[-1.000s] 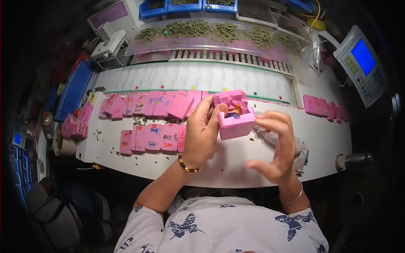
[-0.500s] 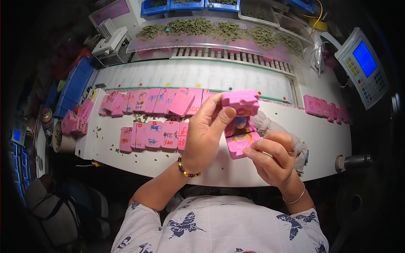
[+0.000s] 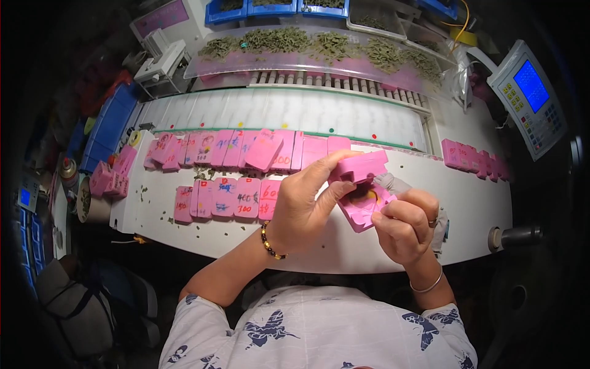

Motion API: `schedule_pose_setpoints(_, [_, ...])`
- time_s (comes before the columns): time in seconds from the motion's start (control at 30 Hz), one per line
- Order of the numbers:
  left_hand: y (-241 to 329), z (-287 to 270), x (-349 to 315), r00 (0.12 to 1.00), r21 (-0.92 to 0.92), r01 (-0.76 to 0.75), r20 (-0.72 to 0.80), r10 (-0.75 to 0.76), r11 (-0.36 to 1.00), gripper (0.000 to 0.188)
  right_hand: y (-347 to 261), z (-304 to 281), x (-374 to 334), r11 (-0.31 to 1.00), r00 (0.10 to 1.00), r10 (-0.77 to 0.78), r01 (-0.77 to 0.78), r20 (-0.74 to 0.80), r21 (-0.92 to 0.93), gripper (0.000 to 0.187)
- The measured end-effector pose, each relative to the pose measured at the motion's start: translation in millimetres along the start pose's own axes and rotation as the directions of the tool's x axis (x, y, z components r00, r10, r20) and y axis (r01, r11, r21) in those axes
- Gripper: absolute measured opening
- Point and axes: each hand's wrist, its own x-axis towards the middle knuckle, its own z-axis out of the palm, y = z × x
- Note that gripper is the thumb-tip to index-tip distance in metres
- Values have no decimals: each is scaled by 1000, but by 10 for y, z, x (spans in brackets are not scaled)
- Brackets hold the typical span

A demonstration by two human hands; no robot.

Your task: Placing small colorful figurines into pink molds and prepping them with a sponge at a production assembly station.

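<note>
- Since a moment ago, left hand (image 3: 301, 212) has lifted the pink lid (image 3: 361, 166) further off the pink box base (image 3: 364, 209), which right hand (image 3: 405, 230) pinches at three o'clock of centre.
- Left fingers (image 3: 319, 175) grip only the lid's edge; I judge it could slip onto the white surface (image 3: 344, 246).
- Tilted base might spill its dark and yellow contents.
- At twelve o'clock, the rows of pink tags (image 3: 246, 154) risk being knocked.

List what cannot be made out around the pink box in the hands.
- Contents of the pink box base, head view: too small, partly behind the right hand.
- Underside of the pink lid, head view: turned away, left hand fingers cover one end.
- Writing on the pink cards: too small.
</note>
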Motion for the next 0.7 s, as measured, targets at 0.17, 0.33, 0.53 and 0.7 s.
schedule_pose_setpoints(0.17, [-8,-50,-22,998,-18,52,40,-51,998,39,-25,-46,15,1000,1000,-1,1,19,-12,31])
schedule_pose_setpoints(0.33, [0,-84,33,979,82,-165,137,153,983,38,7,-13,59,999,999,34,-34,-36,0,29])
schedule_pose_setpoints(0.53, [47,-124,-1,967,17,-123,226,116,992,43,29,-45,147,981,983,182,-182,8,68,34])
schedule_pose_setpoints(0.7, [152,60,-44,984,58,-162,85,157,985,55,70,-43,251,907,956,268,-293,122,302,39])
